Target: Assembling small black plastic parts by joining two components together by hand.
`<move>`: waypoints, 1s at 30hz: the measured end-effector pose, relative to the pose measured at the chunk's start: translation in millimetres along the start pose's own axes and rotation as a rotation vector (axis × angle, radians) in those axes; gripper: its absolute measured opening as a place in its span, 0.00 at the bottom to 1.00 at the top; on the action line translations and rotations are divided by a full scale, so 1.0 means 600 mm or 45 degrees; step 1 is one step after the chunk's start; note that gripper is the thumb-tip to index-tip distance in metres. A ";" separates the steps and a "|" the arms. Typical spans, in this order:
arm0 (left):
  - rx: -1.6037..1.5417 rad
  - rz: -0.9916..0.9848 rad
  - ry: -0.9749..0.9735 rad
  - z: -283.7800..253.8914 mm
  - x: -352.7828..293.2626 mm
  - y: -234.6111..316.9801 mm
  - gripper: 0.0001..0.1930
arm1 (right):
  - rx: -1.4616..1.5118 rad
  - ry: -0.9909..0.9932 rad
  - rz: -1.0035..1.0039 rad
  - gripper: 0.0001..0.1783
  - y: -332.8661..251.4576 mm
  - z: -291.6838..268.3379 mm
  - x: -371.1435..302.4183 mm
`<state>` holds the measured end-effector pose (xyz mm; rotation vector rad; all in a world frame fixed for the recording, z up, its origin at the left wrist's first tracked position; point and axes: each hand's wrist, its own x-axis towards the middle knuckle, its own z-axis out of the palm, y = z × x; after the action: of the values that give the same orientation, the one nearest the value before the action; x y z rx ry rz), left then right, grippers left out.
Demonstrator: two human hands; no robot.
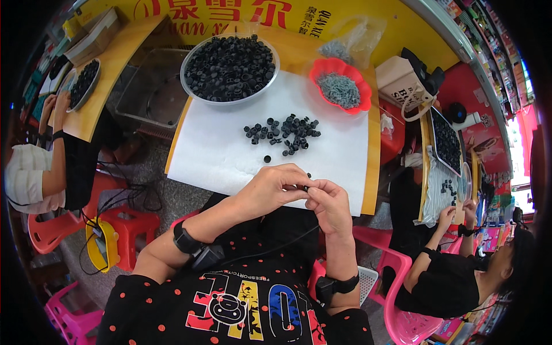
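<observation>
My left hand and my right hand meet above the near edge of a white sheet, fingertips pinched together. Between them is a small black plastic piece, mostly covered by the fingers. Another black bit shows just beyond the fingertips. Farther out on the sheet lies a loose pile of small black round caps, with a single cap apart from it, nearer my left hand. At the back left, a clear round bowl is heaped with similar black pieces.
A red scalloped bowl of thin grey pieces stands back right, before a clear plastic bag. On the right, a person handles black pieces at another table. Another person sits left, near a red stool and yellow basket.
</observation>
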<state>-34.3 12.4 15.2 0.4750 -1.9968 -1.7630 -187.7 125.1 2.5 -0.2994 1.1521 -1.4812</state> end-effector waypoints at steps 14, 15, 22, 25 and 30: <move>-0.811 -0.414 -0.033 -0.033 -0.009 -0.016 0.12 | -1.526 0.141 -1.189 0.14 -0.009 0.084 -0.033; -0.824 -0.438 -0.019 -0.031 -0.009 -0.020 0.12 | -1.529 0.133 -1.177 0.14 -0.007 0.084 -0.031; -0.869 -0.461 0.071 -0.021 -0.018 -0.037 0.11 | -1.481 0.198 -1.103 0.11 0.019 0.075 -0.019; -0.893 -0.480 0.054 -0.017 -0.022 -0.048 0.11 | -1.500 0.215 -1.045 0.11 0.031 0.070 -0.018; -0.856 -0.531 0.035 -0.012 -0.025 -0.058 0.11 | -1.516 0.253 -1.017 0.11 0.048 0.061 -0.015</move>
<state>-18.6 9.7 -20.2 0.7015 -1.2127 -2.5036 -140.4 120.4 1.4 -1.5926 2.1446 -1.2806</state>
